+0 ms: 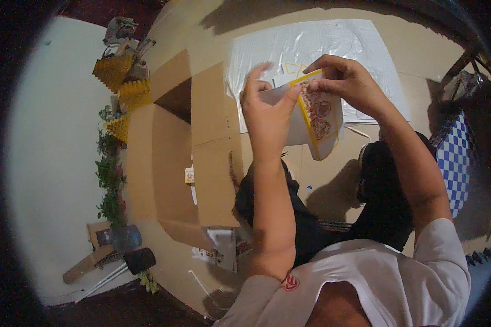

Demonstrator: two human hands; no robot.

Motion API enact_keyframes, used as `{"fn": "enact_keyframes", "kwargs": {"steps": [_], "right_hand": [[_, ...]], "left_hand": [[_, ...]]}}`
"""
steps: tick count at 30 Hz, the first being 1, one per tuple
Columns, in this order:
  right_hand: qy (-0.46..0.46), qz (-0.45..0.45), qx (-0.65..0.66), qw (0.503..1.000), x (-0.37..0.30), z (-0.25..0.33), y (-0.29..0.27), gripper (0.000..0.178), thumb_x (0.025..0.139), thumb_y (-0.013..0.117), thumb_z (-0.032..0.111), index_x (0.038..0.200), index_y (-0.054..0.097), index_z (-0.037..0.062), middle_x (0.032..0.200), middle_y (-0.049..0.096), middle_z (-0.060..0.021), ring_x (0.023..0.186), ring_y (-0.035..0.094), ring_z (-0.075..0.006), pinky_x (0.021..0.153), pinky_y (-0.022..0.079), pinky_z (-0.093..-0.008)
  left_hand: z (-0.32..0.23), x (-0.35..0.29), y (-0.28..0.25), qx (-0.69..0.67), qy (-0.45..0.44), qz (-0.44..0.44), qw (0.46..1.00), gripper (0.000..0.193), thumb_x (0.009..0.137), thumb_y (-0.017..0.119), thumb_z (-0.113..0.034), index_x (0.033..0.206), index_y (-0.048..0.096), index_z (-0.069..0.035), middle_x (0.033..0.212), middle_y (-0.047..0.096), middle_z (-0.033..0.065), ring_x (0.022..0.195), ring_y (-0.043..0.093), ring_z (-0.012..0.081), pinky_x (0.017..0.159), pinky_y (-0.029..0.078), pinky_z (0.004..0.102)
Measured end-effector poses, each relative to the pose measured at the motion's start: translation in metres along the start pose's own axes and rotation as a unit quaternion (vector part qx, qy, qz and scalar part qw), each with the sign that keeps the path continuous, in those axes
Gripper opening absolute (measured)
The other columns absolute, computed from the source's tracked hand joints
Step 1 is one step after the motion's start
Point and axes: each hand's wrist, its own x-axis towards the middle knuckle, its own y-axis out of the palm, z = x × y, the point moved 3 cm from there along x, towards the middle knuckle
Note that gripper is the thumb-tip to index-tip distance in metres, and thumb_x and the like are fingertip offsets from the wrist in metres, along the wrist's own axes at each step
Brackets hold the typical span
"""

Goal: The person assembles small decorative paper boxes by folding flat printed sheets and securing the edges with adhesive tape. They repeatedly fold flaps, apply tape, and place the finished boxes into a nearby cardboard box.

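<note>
above the glossy white sheet (360, 52) on the floor (412, 65), the right hand (352, 84) pinches the yellow-edged card (323, 111) aloft, the left hand (268, 111) sets a thumb at its edge, full grip unclear, seemingly mid-adjustment, the next move calling for a light, steady touch on that corner.

seemingly home room: leafy plants (109, 188), beige floor (174, 35), blue-white checked covering (454, 163).

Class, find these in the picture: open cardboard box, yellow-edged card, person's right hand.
Open cardboard box (215, 174): head view, right flap.
Yellow-edged card (322, 111): head view, printed face.
Right hand (351, 83): head view, back of hand.
</note>
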Motion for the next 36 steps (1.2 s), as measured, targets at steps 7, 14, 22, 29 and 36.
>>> {"fn": "enact_keyframes", "kwargs": {"steps": [7, 14, 22, 29, 36], "right_hand": [[0.019, -0.062, 0.111, 0.992, 0.005, -0.011, -0.002, 0.046, 0.083, 0.073, 0.025, 0.120, 0.056, 0.0036, 0.092, 0.064, -0.0073, 0.083, 0.060, -0.0122, 0.074, 0.048, -0.0268], [0.030, -0.137, 0.177, 0.974, 0.004, -0.011, 0.001, 0.025, 0.091, 0.064, 0.027, 0.094, 0.064, 0.0028, 0.085, 0.062, -0.0005, 0.078, 0.054, -0.0066, 0.071, 0.045, -0.0219], [-0.049, -0.333, 0.280, 0.899, 0.012, -0.027, -0.024, 0.029, 0.091, 0.064, 0.025, 0.099, 0.062, -0.0024, 0.089, 0.064, -0.0060, 0.079, 0.057, -0.0117, 0.071, 0.047, -0.0255], [0.001, -0.319, 0.293, 0.901, 0.008, -0.027, -0.023, 0.032, 0.090, 0.065, 0.021, 0.110, 0.056, -0.0033, 0.094, 0.064, -0.0087, 0.080, 0.059, -0.0138, 0.071, 0.049, -0.0269], [0.047, -0.261, 0.358, 0.895, 0.007, -0.024, -0.013, 0.041, 0.089, 0.061, 0.015, 0.126, 0.052, 0.0003, 0.108, 0.064, -0.0140, 0.097, 0.064, -0.0201, 0.083, 0.053, -0.0298]], "left_hand": [[0.028, 0.010, -0.009, -0.183, -0.090, -0.060, 0.977, 0.027, 0.075, 0.079, -0.012, 0.096, 0.067, 0.000, 0.097, 0.060, 0.0059, 0.085, 0.057, 0.0132, 0.074, 0.048, 0.0284], [0.040, 0.010, -0.003, -0.328, -0.054, -0.158, 0.930, 0.055, 0.078, 0.079, -0.017, 0.122, 0.052, 0.001, 0.114, 0.057, 0.0144, 0.099, 0.058, 0.0197, 0.091, 0.045, 0.0350], [0.024, -0.013, 0.037, -0.428, -0.261, 0.181, 0.846, 0.052, 0.081, 0.077, -0.021, 0.122, 0.050, -0.002, 0.109, 0.063, 0.0076, 0.100, 0.061, 0.0166, 0.087, 0.048, 0.0280], [0.019, -0.019, 0.042, -0.406, -0.224, 0.167, 0.870, 0.039, 0.079, 0.074, -0.002, 0.112, 0.054, 0.006, 0.103, 0.065, 0.0112, 0.088, 0.063, 0.0150, 0.083, 0.050, 0.0265], [0.009, -0.015, 0.036, -0.352, -0.155, 0.135, 0.913, 0.026, 0.081, 0.074, -0.004, 0.101, 0.060, 0.005, 0.093, 0.067, 0.0100, 0.082, 0.062, 0.0140, 0.077, 0.050, 0.0261]]}}
